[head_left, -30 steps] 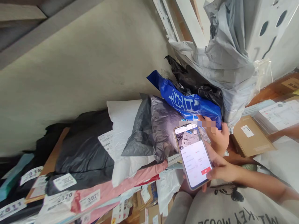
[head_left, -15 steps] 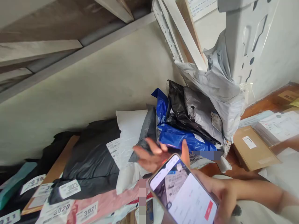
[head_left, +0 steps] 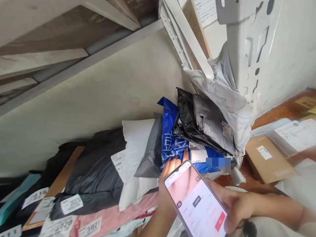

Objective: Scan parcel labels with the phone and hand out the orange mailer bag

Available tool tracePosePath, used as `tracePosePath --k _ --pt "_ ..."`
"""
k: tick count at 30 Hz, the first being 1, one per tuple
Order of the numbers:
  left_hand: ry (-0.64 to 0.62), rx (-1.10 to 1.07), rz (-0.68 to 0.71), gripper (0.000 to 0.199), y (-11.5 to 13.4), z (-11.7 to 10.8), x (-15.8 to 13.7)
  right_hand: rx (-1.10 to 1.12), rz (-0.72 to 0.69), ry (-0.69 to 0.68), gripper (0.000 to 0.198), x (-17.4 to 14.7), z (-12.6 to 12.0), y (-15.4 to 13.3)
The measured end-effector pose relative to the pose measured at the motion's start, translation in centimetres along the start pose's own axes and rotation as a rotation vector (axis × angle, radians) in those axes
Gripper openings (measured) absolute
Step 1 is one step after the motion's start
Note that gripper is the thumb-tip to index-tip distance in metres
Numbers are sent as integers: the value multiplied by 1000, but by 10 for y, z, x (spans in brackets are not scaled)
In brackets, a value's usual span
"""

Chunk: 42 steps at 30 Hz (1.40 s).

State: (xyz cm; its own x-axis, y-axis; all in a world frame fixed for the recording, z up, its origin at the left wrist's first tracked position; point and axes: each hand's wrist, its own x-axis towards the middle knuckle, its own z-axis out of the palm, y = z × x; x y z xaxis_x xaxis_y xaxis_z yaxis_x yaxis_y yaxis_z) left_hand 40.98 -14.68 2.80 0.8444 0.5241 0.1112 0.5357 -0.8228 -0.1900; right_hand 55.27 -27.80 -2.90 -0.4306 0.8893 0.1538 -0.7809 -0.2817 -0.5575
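Note:
My right hand (head_left: 234,205) grips a smartphone (head_left: 196,200) at the lower middle, its screen lit with a white form and a red button. My left hand (head_left: 170,171) reaches up from below, mostly hidden behind the phone, with its fingers on a blue plastic parcel (head_left: 176,144) that has white lettering and a white label. A black bag and a grey bag (head_left: 209,121) lean on the blue parcel. To its left lie a dark grey mailer (head_left: 150,154) and a white mailer (head_left: 134,148).
Numbered parcels fill the left: a black bag (head_left: 96,171), a pink mailer (head_left: 111,215) labelled 3021. A white metal frame (head_left: 244,46) wrapped in grey plastic stands behind. A brown cardboard box (head_left: 269,158) and flat packages (head_left: 293,135) lie on the wooden surface at right.
My left hand moved right from the dark grey mailer onto the blue parcel, which now stands more upright. The phone moved slightly up and right; its screen now shows a pinkish camera image.

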Motion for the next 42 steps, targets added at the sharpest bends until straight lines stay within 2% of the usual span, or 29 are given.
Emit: tracePosePath --k 1,2,3,4,5,8,11,13,15,19,21,29,42 --pt "-79 35 -23 49 -4 -10 14 0 -5 13 118 -2 0 0" --pt "-225 92 -57 49 -7 -21 30 0 -10 21 116 -4 0 0" --pt "-424 163 -80 48 -10 -30 48 4 -15 24 115 -7 0 0" --pt "-552 255 -64 39 -12 -38 67 13 -19 23 114 -9 -1 1" --pt "-593 319 33 31 -14 -44 86 28 -32 17 115 -12 -1 2" --pt "-579 340 263 31 -21 -47 130 65 -79 6 114 -20 -4 6" --pt "-539 321 460 31 -34 -34 144 102 -80 28 113 -30 -6 10" --pt "-441 309 565 26 -46 -22 139 117 -73 51 114 -34 -8 11" --pt "-286 284 631 28 -59 -11 130 91 -96 72 115 -33 -9 9" --pt "-3 205 678 50 -80 8 113 31 -135 130 106 -21 -10 6" --pt "53 194 668 54 -86 14 107 29 -120 158 104 -12 -11 6" --pt "-2 217 615 54 -89 20 102 21 -193 295 97 5 -16 13" --pt "-51 201 619 57 -87 15 103 8 -163 292 101 1 -13 12"
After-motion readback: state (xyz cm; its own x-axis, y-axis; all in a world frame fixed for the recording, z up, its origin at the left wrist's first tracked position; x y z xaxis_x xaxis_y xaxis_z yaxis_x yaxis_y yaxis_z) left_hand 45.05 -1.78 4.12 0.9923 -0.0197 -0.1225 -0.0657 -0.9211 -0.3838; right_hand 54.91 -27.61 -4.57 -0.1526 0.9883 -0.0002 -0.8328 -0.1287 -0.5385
